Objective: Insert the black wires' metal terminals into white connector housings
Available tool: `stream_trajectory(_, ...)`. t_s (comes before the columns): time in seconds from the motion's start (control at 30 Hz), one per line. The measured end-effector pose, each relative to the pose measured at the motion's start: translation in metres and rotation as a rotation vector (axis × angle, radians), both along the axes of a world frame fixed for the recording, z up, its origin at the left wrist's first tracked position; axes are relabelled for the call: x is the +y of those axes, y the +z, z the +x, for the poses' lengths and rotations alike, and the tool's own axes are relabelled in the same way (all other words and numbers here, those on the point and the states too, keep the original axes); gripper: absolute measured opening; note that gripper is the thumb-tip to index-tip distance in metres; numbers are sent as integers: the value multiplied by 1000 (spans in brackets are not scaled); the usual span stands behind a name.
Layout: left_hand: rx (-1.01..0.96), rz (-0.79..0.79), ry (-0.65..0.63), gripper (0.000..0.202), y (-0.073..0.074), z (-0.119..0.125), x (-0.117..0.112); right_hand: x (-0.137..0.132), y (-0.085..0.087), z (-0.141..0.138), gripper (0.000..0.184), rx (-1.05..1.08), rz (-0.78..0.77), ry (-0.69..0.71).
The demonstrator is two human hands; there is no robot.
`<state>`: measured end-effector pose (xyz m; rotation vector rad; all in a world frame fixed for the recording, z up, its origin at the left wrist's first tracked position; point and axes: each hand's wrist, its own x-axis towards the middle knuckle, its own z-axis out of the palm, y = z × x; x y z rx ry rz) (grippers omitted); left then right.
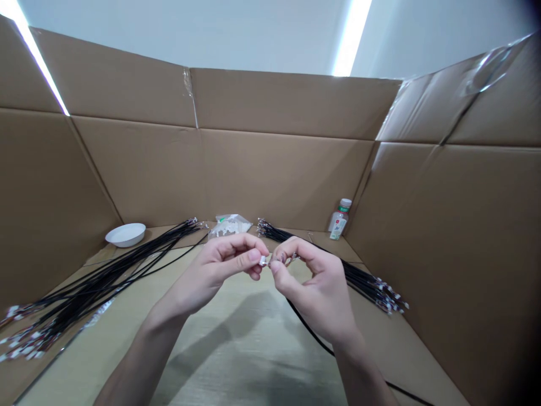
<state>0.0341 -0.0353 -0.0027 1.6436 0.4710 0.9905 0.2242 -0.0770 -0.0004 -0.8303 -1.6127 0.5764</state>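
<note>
Both hands meet above the middle of the table. Between the thumb and fingers of my left hand [226, 264] is a small white plug connector [262, 261]. My right hand [315, 282] pinches the thin wires at the end of a black cable [310, 330], close beside the connector. From under my right hand the cable runs down and to the right, past the forearm. Fingertips partly cover the wire ends, so I cannot tell how far any wire sits inside the connector.
Bundles of black cables lie at the left [114, 268] and right [359, 276], with white connectors on some ends. Toward the back are a white bowl [125, 234], a clear bag of white pieces [230, 225] and a bottle [339, 220]. Cardboard walls [279, 175] surround the table [236, 349].
</note>
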Motion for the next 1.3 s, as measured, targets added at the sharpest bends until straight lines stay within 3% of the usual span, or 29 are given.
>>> stream_trajectory(0.3,-19,12,38,15,0,2,-1,1,-3,-2,16,-23,54,-10)
stream_trajectory(0.63,-34,101,219,11,-1,2,-4,6,-9,0,12,-120,128,19)
stream_trajectory(1.03,-110,113,324,5,-2,8,-7,11,-16,-10,15,18,103,39)
stream_trajectory(1.17,-233,82,371,3,-8,20,-10,16,-20,-10,13,102,118,43)
stream_trajectory(1.3,-389,-32,328,6,-15,30,-10,19,-18,-8,13,153,115,115)
